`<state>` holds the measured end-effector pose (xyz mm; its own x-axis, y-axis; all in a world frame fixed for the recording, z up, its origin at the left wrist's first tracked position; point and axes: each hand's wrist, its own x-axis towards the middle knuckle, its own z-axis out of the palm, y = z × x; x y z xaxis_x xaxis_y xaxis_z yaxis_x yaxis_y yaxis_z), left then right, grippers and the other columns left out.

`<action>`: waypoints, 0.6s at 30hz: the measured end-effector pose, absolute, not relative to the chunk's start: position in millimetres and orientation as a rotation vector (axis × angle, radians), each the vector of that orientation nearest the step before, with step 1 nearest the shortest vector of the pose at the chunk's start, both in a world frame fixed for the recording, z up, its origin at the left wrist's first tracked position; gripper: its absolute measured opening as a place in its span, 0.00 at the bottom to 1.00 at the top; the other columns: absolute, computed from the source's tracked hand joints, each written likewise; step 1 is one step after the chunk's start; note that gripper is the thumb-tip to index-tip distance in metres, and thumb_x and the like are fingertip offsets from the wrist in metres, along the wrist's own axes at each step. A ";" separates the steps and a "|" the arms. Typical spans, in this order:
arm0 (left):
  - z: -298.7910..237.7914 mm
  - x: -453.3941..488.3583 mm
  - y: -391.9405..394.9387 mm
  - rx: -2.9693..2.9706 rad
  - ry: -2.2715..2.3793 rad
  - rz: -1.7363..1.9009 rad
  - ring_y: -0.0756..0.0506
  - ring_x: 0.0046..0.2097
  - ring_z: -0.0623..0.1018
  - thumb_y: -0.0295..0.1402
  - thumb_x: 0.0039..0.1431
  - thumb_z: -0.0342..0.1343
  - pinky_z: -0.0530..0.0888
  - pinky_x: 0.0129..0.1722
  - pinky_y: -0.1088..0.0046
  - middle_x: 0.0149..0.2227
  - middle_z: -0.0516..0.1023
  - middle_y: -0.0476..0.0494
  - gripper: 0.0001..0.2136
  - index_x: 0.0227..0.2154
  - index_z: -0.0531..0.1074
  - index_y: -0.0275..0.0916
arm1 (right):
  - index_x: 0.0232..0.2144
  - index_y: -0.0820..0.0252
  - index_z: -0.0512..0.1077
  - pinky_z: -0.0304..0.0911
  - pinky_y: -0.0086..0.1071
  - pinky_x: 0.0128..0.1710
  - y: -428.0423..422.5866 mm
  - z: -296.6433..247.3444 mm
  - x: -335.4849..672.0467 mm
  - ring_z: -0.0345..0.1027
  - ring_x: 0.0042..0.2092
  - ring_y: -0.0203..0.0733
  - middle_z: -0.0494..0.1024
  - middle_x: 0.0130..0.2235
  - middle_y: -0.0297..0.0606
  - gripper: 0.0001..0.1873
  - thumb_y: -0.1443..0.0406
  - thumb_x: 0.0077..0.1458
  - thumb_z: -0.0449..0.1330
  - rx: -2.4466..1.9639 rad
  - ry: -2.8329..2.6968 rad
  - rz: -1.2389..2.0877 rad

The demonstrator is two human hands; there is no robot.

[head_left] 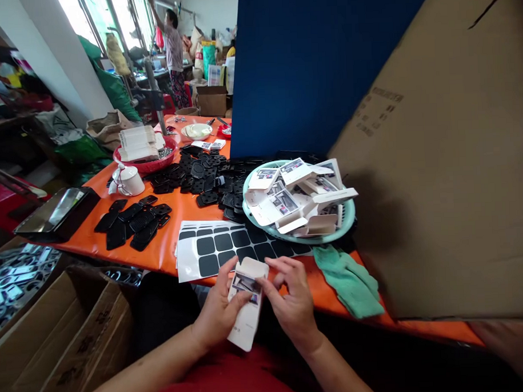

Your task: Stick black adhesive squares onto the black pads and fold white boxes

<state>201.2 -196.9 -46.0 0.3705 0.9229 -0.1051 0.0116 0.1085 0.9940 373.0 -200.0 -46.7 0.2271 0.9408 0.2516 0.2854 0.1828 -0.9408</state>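
Observation:
A small white printed cardboard box (248,325), looking flat or nearly so, is held in front of my body, its top flap pointing away from me. My left hand (220,312) grips it from the left, thumb across the printed face. On its right edge, near the top flap, are the thumb and index finger of my right hand (293,298), the other fingers curled. Beyond the hands lie sheets of black rounded-square stickers (189,261). A pale green basket (348,224) behind them holds several similar white boxes (283,201), some with open flaps.
Black plates (136,220) lie in piles on the orange table (171,207). A green cloth (348,281) hangs at its front edge. A large cardboard sheet (449,155) and a blue panel (308,68) stand right. Open cartons (90,333) sit lower left. A person (173,56) stands far back.

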 end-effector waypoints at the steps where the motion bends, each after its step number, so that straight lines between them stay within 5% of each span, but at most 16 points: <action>1: -47.8 201.7 -199.4 1.193 0.922 0.860 0.45 0.41 0.77 0.38 0.62 0.54 0.73 0.40 0.68 0.47 0.76 0.39 0.30 0.62 0.49 0.42 | 0.41 0.52 0.77 0.69 0.33 0.33 -202.0 -49.0 375.4 0.65 0.27 0.34 0.72 0.42 0.39 0.13 0.60 0.51 0.66 -1.343 -1.291 0.654; 4: -56.4 200.9 -208.5 1.031 0.800 0.838 0.48 0.40 0.75 0.40 0.56 0.61 0.71 0.39 0.71 0.44 0.74 0.43 0.27 0.55 0.57 0.44 | 0.34 0.54 0.78 0.68 0.31 0.32 -211.8 -57.9 377.6 0.69 0.32 0.38 0.72 0.36 0.38 0.08 0.59 0.56 0.62 -1.277 -1.340 0.789; 8: -64.4 198.9 -215.0 0.863 0.800 0.738 0.52 0.30 0.70 0.45 0.53 0.63 0.67 0.31 0.75 0.32 0.71 0.51 0.20 0.40 0.61 0.41 | 0.20 0.58 0.73 0.63 0.29 0.28 -228.5 -67.3 370.6 0.65 0.27 0.38 0.69 0.23 0.34 0.19 0.55 0.58 0.59 -1.278 -1.347 1.051; 11: -64.7 199.2 -212.7 1.010 0.957 0.723 0.53 0.26 0.65 0.47 0.56 0.59 0.63 0.27 0.77 0.25 0.65 0.54 0.17 0.30 0.62 0.39 | 0.25 0.59 0.75 0.65 0.31 0.31 -235.4 -71.1 365.1 0.68 0.29 0.40 0.74 0.26 0.36 0.16 0.53 0.54 0.63 -1.308 -1.249 1.162; 14: -65.4 200.9 -210.5 1.077 0.957 0.761 0.51 0.29 0.69 0.46 0.58 0.56 0.65 0.30 0.75 0.27 0.68 0.52 0.15 0.37 0.66 0.39 | 0.43 0.56 0.75 0.69 0.33 0.35 -237.5 -73.7 365.0 0.72 0.32 0.42 0.78 0.31 0.36 0.19 0.53 0.51 0.66 -1.294 -1.035 1.303; 16: -66.4 201.6 -210.7 1.027 0.912 0.780 0.49 0.31 0.72 0.46 0.58 0.57 0.68 0.32 0.74 0.30 0.71 0.50 0.20 0.47 0.65 0.40 | 0.42 0.55 0.75 0.69 0.34 0.36 -238.8 -74.5 368.3 0.73 0.33 0.42 0.79 0.32 0.36 0.18 0.54 0.52 0.65 -1.282 -1.014 1.332; 18: -65.6 201.0 -211.4 1.013 0.923 0.756 0.49 0.31 0.72 0.46 0.57 0.57 0.68 0.31 0.74 0.29 0.72 0.49 0.20 0.46 0.66 0.39 | 0.36 0.56 0.78 0.69 0.34 0.38 -241.0 -73.6 373.1 0.74 0.35 0.43 0.79 0.33 0.38 0.12 0.56 0.54 0.64 -1.245 -1.159 1.270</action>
